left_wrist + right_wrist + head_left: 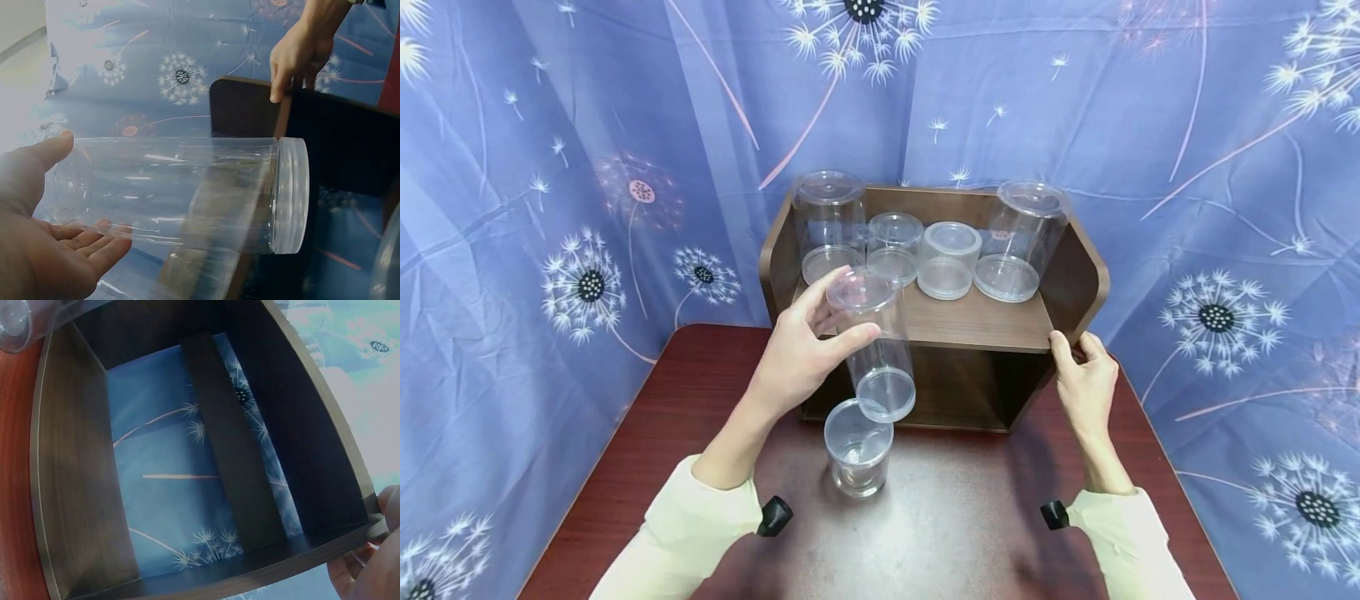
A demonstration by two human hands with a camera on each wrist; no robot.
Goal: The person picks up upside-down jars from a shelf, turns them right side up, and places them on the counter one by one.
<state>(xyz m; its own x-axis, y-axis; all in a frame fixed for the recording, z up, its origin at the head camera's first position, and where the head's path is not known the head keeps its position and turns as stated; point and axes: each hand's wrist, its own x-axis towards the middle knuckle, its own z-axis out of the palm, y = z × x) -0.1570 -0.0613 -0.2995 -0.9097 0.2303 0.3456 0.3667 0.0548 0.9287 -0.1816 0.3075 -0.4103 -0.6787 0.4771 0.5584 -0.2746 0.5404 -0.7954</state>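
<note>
My left hand (793, 358) holds a tall clear plastic jar (883, 346) near its upper end, thumb on one side and fingers on the other. In the left wrist view, the ribbed lid (291, 195) of this jar is at the end away from the palm; in the head view that end points down. Just below, another clear jar (859, 467) stands on the table, partly overlapped by the held one. My right hand (1086, 383) grips the brown wooden shelf unit (1078, 275) at its right front corner, thumb against the front edge of the middle board.
On the middle board stand a tall jar (829, 212) at left, two short jars, one (950, 258) with a frosted lid, and a tall jar (1026, 225) at right. Beneath is a lower compartment (955, 387). Blue dandelion curtains (715, 208) enclose the dark red table (647, 433).
</note>
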